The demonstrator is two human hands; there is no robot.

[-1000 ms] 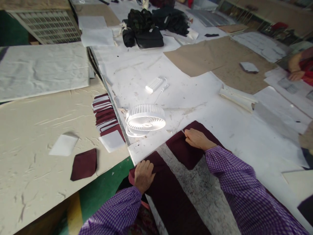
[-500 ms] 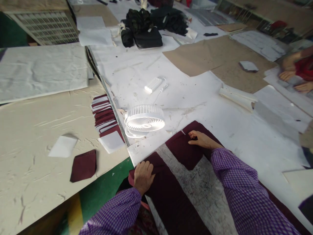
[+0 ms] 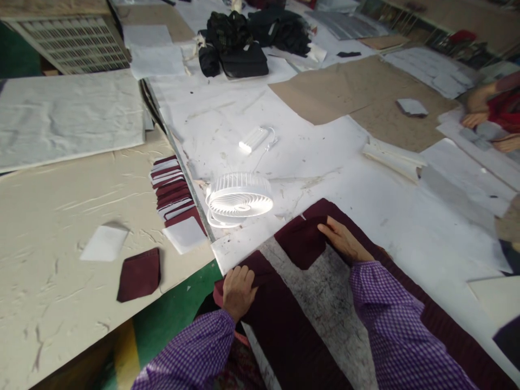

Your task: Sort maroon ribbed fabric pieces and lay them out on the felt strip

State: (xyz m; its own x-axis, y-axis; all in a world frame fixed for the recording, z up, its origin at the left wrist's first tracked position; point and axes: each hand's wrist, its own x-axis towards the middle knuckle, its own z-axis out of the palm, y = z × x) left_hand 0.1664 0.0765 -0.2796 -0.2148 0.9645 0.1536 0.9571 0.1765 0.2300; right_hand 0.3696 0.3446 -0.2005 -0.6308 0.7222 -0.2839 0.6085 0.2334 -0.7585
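Note:
Maroon fabric (image 3: 300, 325) lies over the near corner of the white table, with a grey speckled strip (image 3: 309, 292) showing between its maroon parts. My left hand (image 3: 238, 292) is closed over the fabric's left edge, fingers curled and thumb on top. At the upper right, my right hand (image 3: 343, 238) pinches the side of a maroon flap (image 3: 300, 241) between thumb and fingers. The flap is partly raised and bent, its lower corner rounded. Some of my right fingers are hidden behind the cloth.
A white fan (image 3: 241, 197) stands just beyond the fabric. On the cream table (image 3: 60, 216) at left lie a maroon patch (image 3: 139, 274), white cards (image 3: 104, 242) and a row of maroon and white pieces (image 3: 173, 187). Another person's hands (image 3: 475, 119) show at far right.
My right hand has taken the flap's side and shifted slightly right. The flap's lower corner has lifted, baring more of the grey strip. My left hand stays in place.

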